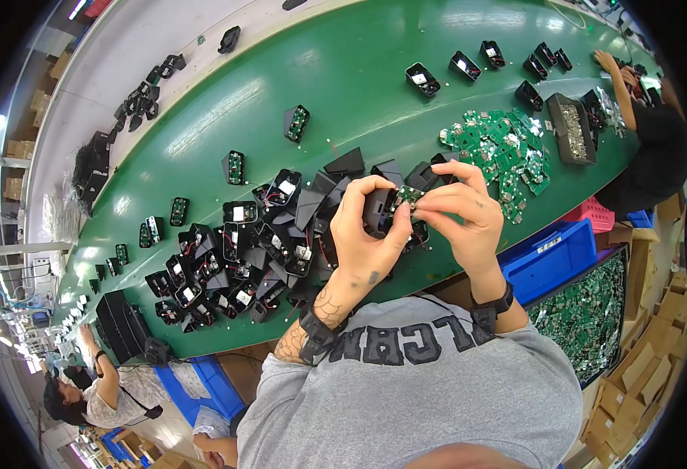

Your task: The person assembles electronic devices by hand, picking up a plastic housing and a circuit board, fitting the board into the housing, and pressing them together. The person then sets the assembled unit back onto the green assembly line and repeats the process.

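A small green circuit board is pinched between the thumb and fingers of my right hand. My left hand is closed around a black plastic housing, its thumb close to the board's lower edge. The board is tilted at the housing's opening; whether it is seated inside cannot be made out, since my fingers cover part of both. Just beyond and left of my hands lies a heap of black housings, many with wires and white parts inside. To the right is a spread of loose green circuit boards.
Single housings stand along the green table. A dark tray of small metal parts is at the right. Below the table's near edge sit a blue bin and a box of boards. Other people work at both ends.
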The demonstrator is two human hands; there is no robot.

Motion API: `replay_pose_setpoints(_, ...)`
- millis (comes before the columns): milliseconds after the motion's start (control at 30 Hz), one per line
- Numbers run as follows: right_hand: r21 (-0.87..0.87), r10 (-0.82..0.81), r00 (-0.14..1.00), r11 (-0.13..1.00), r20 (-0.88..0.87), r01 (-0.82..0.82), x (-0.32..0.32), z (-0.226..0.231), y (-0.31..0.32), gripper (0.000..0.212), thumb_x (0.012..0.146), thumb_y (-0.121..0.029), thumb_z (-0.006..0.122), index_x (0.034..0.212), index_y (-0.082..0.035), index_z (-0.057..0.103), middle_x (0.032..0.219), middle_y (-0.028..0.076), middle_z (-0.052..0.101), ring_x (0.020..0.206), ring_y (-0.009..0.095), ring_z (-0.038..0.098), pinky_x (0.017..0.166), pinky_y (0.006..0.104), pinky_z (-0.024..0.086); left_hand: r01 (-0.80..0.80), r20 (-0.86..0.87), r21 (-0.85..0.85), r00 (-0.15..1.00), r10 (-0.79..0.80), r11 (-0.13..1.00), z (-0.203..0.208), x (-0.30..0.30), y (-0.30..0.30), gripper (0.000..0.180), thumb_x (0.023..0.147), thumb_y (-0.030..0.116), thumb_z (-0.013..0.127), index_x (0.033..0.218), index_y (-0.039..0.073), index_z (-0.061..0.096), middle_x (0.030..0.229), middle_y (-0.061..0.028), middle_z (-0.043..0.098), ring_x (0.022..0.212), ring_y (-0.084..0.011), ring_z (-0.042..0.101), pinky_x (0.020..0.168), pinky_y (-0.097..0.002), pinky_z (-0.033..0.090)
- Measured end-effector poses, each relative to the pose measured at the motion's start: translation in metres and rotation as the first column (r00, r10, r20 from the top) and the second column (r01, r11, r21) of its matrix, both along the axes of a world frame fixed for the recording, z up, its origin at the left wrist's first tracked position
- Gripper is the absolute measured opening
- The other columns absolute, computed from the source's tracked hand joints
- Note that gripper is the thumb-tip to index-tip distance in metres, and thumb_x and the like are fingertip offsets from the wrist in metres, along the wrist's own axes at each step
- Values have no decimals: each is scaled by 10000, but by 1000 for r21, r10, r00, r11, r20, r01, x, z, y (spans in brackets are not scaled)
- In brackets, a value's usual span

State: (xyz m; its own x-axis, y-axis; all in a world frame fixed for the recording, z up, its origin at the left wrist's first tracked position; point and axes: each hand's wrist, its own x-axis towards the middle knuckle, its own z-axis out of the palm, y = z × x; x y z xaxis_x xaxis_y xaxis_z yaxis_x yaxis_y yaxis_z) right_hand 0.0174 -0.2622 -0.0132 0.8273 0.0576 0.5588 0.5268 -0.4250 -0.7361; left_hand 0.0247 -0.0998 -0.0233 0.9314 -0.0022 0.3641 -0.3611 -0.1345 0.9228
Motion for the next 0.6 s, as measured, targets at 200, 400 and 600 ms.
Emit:
replay_pose_setpoints(200, 113, 95, 987, 990, -130, -80, 1, -2, 0, 199, 673, 8, 761, 858, -61, 738, 843, 38, 685, 1103, 283, 551, 945, 431, 405, -52, 122, 30, 991, 48, 998, -1, 2, 0, 291, 740, 10, 706, 988, 7, 554, 871, -98, 597, 727, -206, 595, 660, -290, 487)
replay_pose_setpoints(400, 248, 73, 968, 969, -239, -12, -1, -1, 5, 161, 700, 32, 752, 813, -54, 675, 829, 19, 685, 1166, 264, 504, 995, 415, 347, -71, 258, 173, 966, 24, 982, 2, 1, 0, 278, 757, -13, 686, 999, -10, 548, 933, -115, 623, 817, -190, 617, 748, -290, 499)
replay_pose_setpoints(600, 327, 113, 950, 945, -291, -12, 0, 2, 3, 319, 689, 46, 763, 680, -104, 481, 785, 37, 699, 1186, 240, 491, 961, 398, 360, -100, 339, 222, 941, 19, 970, 3, 0, 1, 298, 728, -22, 703, 982, 0, 549, 890, -129, 633, 805, -241, 628, 740, -309, 507)
